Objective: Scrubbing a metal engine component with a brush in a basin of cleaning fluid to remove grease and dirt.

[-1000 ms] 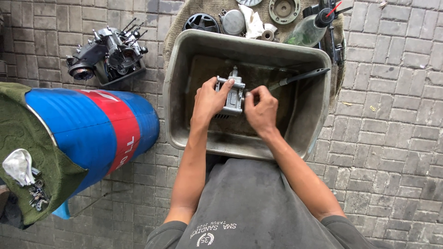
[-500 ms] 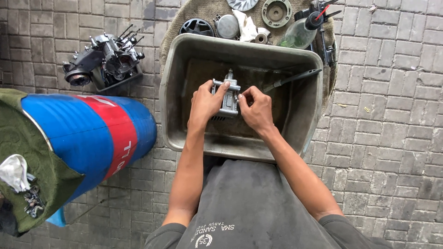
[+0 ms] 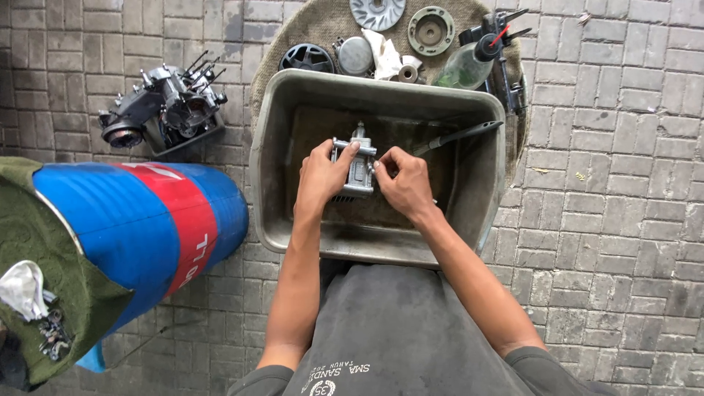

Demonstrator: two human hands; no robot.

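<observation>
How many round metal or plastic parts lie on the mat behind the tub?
5: a silver finned disc, a green-grey disc, a black fan wheel, a grey cap, a small ring. The tub may hide more.

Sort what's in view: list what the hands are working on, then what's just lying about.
In hand: left hand and right hand grip the metal engine part over the grey tub.

Lying about: engine block, blue drum, spray bottle, round engine parts.

A blue and red drum (image 3: 139, 220) lies on the brick paving (image 3: 609, 220), a green cloth (image 3: 44, 308) over its end. Beyond the drum sits an engine block (image 3: 161, 110). Farther right, well apart from the drum, a round mat (image 3: 323, 29) holds discs (image 3: 430, 29) and a spray bottle (image 3: 469, 66).
</observation>
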